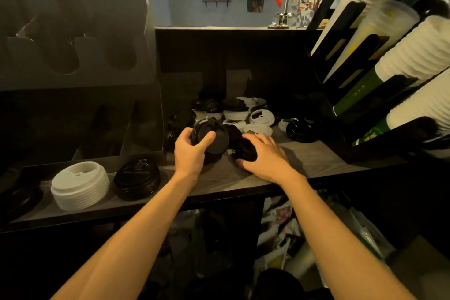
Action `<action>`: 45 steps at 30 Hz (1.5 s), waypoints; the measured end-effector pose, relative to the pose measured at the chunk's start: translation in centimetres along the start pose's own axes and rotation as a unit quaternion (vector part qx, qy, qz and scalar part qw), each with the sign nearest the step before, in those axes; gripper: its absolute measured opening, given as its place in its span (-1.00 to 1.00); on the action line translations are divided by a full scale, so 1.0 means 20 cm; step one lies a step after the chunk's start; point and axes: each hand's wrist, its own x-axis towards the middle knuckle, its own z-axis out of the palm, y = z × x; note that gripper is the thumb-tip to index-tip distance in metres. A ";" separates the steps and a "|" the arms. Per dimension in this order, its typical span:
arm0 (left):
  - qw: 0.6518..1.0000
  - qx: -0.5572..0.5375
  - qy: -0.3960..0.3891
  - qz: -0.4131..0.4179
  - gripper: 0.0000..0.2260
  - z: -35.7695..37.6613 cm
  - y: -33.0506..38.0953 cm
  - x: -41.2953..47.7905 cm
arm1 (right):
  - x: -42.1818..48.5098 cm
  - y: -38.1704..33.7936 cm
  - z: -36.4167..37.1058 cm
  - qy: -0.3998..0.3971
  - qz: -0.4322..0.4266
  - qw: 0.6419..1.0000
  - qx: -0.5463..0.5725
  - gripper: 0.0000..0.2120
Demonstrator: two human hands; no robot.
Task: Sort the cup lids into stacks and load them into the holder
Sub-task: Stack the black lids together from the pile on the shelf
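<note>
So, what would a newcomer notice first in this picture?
Two bare hands at the middle of the wooden counter: the left hand grips a stack of black round plastic lids, the right hand holds another black plastic lid. Behind them lies a mixed pile of loose black and white lids; at the left stands a white ribbed lid stack.

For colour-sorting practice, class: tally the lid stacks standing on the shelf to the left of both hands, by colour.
White stacks: 1
Black stacks: 2, one of them dim at the left edge
Total: 3
</note>
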 end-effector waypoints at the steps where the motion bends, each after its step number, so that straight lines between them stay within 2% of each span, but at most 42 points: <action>1: 1.000 0.005 -0.011 0.001 -0.86 0.00 0.00 -0.01 | 0.00 -0.01 0.00 0.004 -0.006 1.000 0.001 -0.24; 7: 1.000 0.015 -0.005 -0.003 -0.82 0.00 0.00 -0.01 | 0.03 -0.04 0.00 0.061 -0.033 0.994 0.082 -0.02; 11: 0.999 0.035 0.014 -0.010 -0.91 0.01 0.01 -0.01 | 0.05 -0.06 0.03 0.102 -0.041 0.985 0.130 -0.06; 17: 1.000 0.000 -0.008 -0.018 -0.70 0.00 0.01 -0.01 | 0.08 -0.18 0.05 0.218 -0.068 0.956 0.182 -0.07; 19: 0.999 -0.037 -0.022 -0.024 -0.77 0.00 0.01 -0.01 | 0.10 -0.25 0.06 0.229 -0.079 0.948 0.205 -0.06; 21: 0.996 -0.081 -0.024 -0.037 -0.88 0.00 0.01 -0.01 | 0.12 -0.31 0.09 0.224 -0.091 0.947 0.210 -0.06; 25: 0.998 -0.047 -0.036 -0.021 -0.73 0.00 0.00 0.00 | 0.13 -0.35 0.15 0.167 -0.135 0.956 0.200 -0.11; 27: 0.999 -0.033 -0.036 -0.005 -0.78 0.00 0.01 -0.01 | 0.13 -0.34 0.16 0.154 -0.149 0.956 0.198 -0.15; 32: 0.999 -0.005 -0.016 0.040 -0.90 0.01 0.01 -0.01 | 0.14 -0.33 0.18 0.220 -0.153 0.953 0.139 -0.15; 33: 0.999 -0.005 -0.020 0.035 -0.87 0.00 0.00 -0.01 | 0.14 -0.33 0.18 0.228 -0.154 0.953 0.128 -0.15; 35: 0.999 0.008 -0.024 0.029 -0.79 0.00 0.00 -0.01 | 0.13 -0.32 0.17 0.224 -0.166 0.952 0.125 -0.15; 37: 0.998 0.038 0.002 0.046 -0.82 0.01 0.01 -0.02 | 0.11 -0.29 0.14 0.203 -0.176 0.953 0.138 -0.14; 41: 0.994 0.072 0.050 0.065 -0.88 0.00 0.01 -0.03 | 0.05 -0.17 0.07 0.227 -0.102 0.956 0.154 -0.24; 42: 0.994 0.072 0.057 0.061 -0.88 0.00 0.01 -0.02 | 0.04 -0.12 0.05 0.203 -0.082 0.967 0.129 -0.26; 45: 0.995 0.069 0.064 0.041 -0.86 0.00 0.02 -0.02 | 0.00 -0.06 0.02 0.016 -0.013 0.999 0.024 -0.19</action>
